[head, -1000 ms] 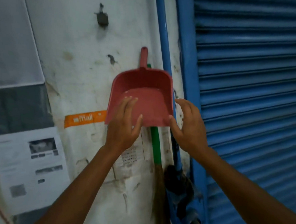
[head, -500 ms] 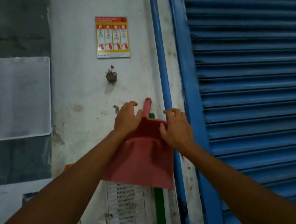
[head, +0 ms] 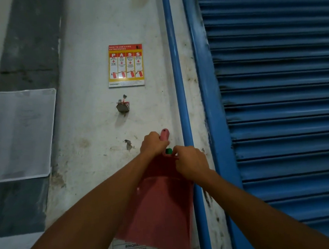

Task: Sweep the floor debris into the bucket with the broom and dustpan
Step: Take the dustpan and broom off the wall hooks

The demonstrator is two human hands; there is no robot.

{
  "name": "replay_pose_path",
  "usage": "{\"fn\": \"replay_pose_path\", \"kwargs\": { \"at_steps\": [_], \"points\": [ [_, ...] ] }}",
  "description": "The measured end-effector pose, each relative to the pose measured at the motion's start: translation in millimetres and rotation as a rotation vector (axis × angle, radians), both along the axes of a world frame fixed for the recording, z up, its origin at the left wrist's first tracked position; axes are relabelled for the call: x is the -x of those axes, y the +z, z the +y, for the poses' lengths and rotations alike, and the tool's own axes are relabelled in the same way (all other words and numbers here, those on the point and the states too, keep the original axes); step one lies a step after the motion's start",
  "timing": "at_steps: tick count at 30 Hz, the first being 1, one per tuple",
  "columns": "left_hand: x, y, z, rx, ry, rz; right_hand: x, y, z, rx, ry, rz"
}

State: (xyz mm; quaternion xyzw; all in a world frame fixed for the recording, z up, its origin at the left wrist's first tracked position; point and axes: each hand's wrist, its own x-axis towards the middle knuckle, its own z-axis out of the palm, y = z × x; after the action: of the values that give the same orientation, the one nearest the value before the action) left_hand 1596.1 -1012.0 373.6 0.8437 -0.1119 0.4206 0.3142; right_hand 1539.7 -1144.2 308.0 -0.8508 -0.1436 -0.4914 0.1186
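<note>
Against white wall (head: 94,128), beside blue pipe (head: 178,85): red dustpan (head: 159,211), pan down; left hand (head: 152,145) grips its handle; right hand (head: 191,161) pinches its upper rim; tip of green broom handle (head: 168,151) shows between them.

A fire-extinguisher poster (head: 125,65) hangs on the white wall (head: 94,128) beside a blue shutter (head: 277,98).

Dustpan (head: 161,205) flat against wall (head: 90,128), wide end down. Left hand (head: 153,144) grips its handle. Right hand (head: 191,161) pinches its top edge, just beside the green broom (head: 168,151) tip. Pipe (head: 178,85) and shutter (head: 277,98) at right. Poster (head: 125,65) above.
</note>
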Motion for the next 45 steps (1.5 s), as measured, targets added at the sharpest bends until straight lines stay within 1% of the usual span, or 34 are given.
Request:
{"fn": "replay_pose_path", "kwargs": {
  "at_steps": [3,7,10,12,13,15,16,19,21,24,27,32,41,45],
  "points": [
    [7,11,-2,0.090,-0.041,-0.098,1,7,-1,-0.063,0.057,-0.060],
    [25,28,2,0.112,-0.076,-0.179,6,18,-2,-0.160,0.206,-0.118],
    [40,30,16,0.070,-0.052,-0.189,10,17,1,-0.270,0.418,-0.081],
    [48,27,30,0.021,-0.008,-0.166,8,13,1,-0.409,0.560,-0.018],
    [51,24,37,0.012,0.007,-0.148,5,11,0,-0.464,0.587,0.008],
    [53,14,51,0.024,0.021,-0.112,-4,7,1,-0.501,0.546,0.059],
    [53,8,57,0.036,0.024,-0.093,-8,5,2,-0.486,0.494,0.097],
    [53,-11,69,0.058,0.025,-0.039,-18,-2,14,-0.327,0.263,0.207],
    [50,-20,73,0.096,0.001,-0.016,-25,-7,24,-0.244,0.128,0.217],
    [45,-28,74,0.188,-0.090,0.012,-34,-14,36,-0.198,0.050,0.239],
    [40,-33,74,0.206,-0.123,0.013,-41,-22,42,-0.251,0.022,0.248],
    [35,-38,78,0.204,-0.130,-0.051,-44,-23,40,-0.338,0.053,0.213],
    [29,-32,84,0.266,-0.193,-0.080,-30,16,40,-0.439,0.113,0.099],
    [28,-33,88,0.274,-0.239,-0.045,-20,23,50,-0.424,0.164,0.105]
  ]
}}
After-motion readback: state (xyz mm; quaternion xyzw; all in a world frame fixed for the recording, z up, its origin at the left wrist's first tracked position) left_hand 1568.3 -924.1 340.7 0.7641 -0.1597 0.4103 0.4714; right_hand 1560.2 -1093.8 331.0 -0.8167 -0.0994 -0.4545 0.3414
